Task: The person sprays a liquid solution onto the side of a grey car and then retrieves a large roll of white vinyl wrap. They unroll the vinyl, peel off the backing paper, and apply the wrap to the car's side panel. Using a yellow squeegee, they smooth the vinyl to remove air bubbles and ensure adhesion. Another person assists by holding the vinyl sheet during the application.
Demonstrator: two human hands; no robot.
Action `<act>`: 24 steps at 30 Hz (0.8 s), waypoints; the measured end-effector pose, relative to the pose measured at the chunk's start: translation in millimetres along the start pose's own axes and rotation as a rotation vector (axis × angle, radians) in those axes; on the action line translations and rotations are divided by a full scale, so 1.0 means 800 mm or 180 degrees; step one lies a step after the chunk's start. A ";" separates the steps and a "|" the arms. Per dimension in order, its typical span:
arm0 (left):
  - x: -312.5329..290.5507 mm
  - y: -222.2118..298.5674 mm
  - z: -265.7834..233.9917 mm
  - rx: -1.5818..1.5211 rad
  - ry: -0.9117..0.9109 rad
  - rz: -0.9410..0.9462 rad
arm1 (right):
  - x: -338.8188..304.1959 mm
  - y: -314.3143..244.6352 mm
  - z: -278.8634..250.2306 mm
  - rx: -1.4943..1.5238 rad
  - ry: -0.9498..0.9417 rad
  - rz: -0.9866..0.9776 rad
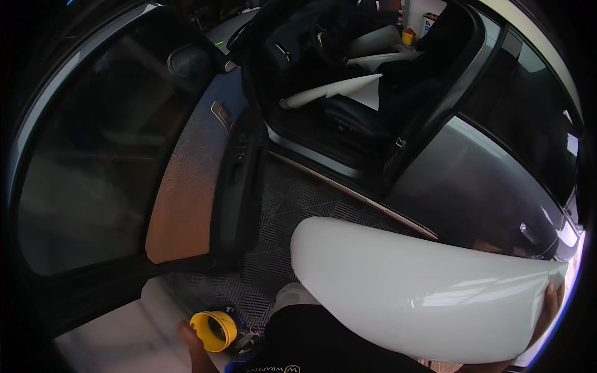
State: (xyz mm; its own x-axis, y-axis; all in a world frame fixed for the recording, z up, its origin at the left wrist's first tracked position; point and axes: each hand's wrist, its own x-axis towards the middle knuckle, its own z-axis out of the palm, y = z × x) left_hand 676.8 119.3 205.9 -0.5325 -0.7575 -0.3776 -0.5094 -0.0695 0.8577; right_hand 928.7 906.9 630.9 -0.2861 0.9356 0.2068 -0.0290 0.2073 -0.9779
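While the yellow bucket [211, 336] is held by the left hand [190, 336], the curved white sheet [416, 289] is gripped by the right hand [551, 303], partly hidden.

Dark floor [305, 193] with fine pale lines; bluish-white glow [574, 264], perhaps a lamp, far right.

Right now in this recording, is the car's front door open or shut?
Open. The front door stands swung outward, its inner handle in view, with the sill and front seat exposed.
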 end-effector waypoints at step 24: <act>-0.502 0.334 0.176 0.0581 -0.0811 0.6611 | -0.214 0.140 -0.239 -0.0390 0.1143 0.0815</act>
State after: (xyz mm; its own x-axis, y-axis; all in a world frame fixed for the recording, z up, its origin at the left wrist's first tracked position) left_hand 659.6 496.4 537.5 -0.3219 0.4678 0.8231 0.7802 0.6236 -0.0493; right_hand 1157.4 824.2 492.3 0.0814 0.9964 -0.0220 0.1190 -0.0316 -0.9924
